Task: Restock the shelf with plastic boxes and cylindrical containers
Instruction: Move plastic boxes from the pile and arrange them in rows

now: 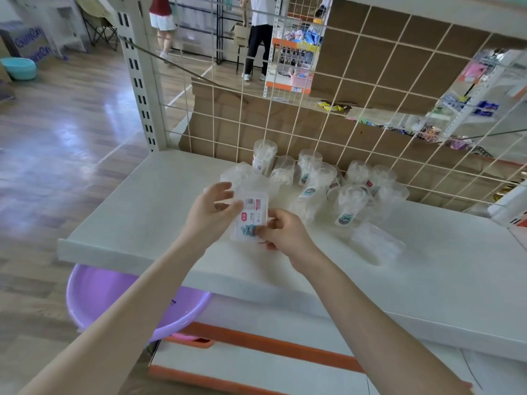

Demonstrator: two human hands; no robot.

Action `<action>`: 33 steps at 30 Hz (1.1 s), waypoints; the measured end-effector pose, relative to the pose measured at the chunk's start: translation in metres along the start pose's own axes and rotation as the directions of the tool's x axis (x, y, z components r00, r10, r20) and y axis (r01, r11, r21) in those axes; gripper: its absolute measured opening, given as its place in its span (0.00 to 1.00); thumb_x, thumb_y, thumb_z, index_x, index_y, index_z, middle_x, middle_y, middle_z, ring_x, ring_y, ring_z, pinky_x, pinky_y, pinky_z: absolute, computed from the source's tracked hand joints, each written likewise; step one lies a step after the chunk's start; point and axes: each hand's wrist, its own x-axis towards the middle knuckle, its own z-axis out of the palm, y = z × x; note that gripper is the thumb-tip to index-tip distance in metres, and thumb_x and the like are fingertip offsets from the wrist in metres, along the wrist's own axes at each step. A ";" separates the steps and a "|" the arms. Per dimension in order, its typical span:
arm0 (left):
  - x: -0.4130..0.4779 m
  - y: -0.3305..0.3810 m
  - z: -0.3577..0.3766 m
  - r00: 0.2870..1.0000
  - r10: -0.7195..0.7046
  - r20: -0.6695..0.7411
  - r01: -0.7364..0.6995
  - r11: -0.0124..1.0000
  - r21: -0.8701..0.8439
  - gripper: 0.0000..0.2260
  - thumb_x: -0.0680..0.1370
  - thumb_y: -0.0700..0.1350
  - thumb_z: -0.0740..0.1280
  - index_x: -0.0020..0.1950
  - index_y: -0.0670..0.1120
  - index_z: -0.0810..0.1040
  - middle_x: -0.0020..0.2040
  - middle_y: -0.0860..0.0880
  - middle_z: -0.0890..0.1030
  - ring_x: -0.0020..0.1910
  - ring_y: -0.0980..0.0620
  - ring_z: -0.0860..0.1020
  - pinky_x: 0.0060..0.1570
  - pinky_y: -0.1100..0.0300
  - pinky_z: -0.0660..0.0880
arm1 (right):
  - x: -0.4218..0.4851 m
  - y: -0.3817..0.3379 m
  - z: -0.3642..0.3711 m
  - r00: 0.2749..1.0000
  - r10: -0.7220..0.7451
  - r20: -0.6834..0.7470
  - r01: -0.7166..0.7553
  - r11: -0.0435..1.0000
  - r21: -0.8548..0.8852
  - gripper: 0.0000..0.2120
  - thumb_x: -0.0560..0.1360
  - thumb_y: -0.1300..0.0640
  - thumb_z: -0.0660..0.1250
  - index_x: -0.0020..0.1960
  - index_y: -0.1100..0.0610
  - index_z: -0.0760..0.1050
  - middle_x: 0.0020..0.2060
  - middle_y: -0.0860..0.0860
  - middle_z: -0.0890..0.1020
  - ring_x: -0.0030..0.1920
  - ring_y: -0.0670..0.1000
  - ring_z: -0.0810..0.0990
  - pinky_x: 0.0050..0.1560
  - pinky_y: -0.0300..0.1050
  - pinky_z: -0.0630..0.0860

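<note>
Both hands meet on one clear plastic box [252, 215], which is held just above the white shelf [148, 201] with its labelled face turned up toward the camera. The left hand [212, 212] grips the box's left edge, thumb on the front and fingers curled loosely behind it. The right hand [281, 233] pinches the lower right corner between thumb and fingertips. Just beyond the hands, a cluster of clear cylindrical containers [313, 181] sits on the shelf. Some stand upright and others are tipped over against each other, close to the wire grid [285, 115] and the brown cardboard [385, 64] behind it. To the right of the right hand, a second clear box [376, 243] lies flat on the shelf, apart from the cluster. Below the left forearm, under the shelf edge, a purple basin [94, 300] shows.
</note>
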 end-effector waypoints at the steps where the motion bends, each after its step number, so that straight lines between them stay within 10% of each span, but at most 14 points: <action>1: -0.004 0.000 0.001 0.999 0.030 0.041 -0.032 0.998 0.062 0.22 0.72 0.43 0.71 0.64 0.48 0.71 0.56 0.53 0.76 0.47 0.58 0.76 0.39 0.71 0.72 | -0.001 -0.002 0.002 0.998 0.068 -0.007 -0.067 0.992 0.111 0.11 0.71 0.66 0.68 0.52 0.57 0.73 0.36 0.51 0.78 0.33 0.49 0.77 0.34 0.41 0.71; 12: -0.031 -0.018 -0.004 0.989 0.144 0.026 -0.141 0.893 0.428 0.33 0.66 0.51 0.75 0.69 0.52 0.66 0.51 0.55 0.68 0.57 0.49 0.71 0.48 0.62 0.63 | 0.001 -0.010 0.024 0.924 0.271 0.269 -0.373 0.795 0.478 0.07 0.76 0.57 0.60 0.44 0.58 0.75 0.34 0.52 0.79 0.28 0.49 0.72 0.32 0.40 0.71; 19: -0.023 -0.028 -0.043 0.991 0.114 -0.070 -0.060 0.845 0.531 0.32 0.68 0.48 0.73 0.69 0.51 0.66 0.53 0.51 0.70 0.56 0.46 0.71 0.46 0.61 0.62 | 0.015 -0.020 0.026 0.970 0.144 0.196 -0.220 0.862 0.456 0.06 0.78 0.54 0.59 0.45 0.54 0.73 0.37 0.50 0.82 0.38 0.50 0.80 0.40 0.45 0.72; 24: -0.021 -0.044 -0.072 0.997 0.016 -0.075 0.037 0.760 0.649 0.31 0.70 0.47 0.71 0.71 0.50 0.65 0.61 0.46 0.71 0.59 0.45 0.69 0.50 0.59 0.64 | 0.034 -0.025 0.033 0.982 -0.163 -0.100 0.136 0.963 -0.233 0.07 0.76 0.56 0.64 0.53 0.56 0.74 0.44 0.46 0.77 0.45 0.47 0.75 0.45 0.39 0.69; 28: -0.022 -0.048 -0.083 0.996 0.006 -0.091 0.057 0.740 0.670 0.28 0.71 0.45 0.70 0.71 0.49 0.66 0.65 0.48 0.70 0.61 0.45 0.67 0.52 0.60 0.63 | 0.053 -0.022 0.046 0.944 -0.328 0.015 0.223 0.606 -0.763 0.20 0.76 0.51 0.61 0.66 0.57 0.68 0.62 0.55 0.72 0.63 0.57 0.67 0.58 0.49 0.66; 33: -0.027 -0.048 -0.088 0.997 0.036 -0.075 0.024 0.739 0.674 0.26 0.72 0.45 0.69 0.70 0.48 0.68 0.67 0.48 0.68 0.64 0.46 0.63 0.54 0.63 0.59 | 0.063 -0.019 0.066 0.959 -0.274 0.075 0.173 0.352 -0.920 0.21 0.77 0.46 0.56 0.65 0.56 0.66 0.62 0.57 0.69 0.63 0.58 0.63 0.59 0.53 0.62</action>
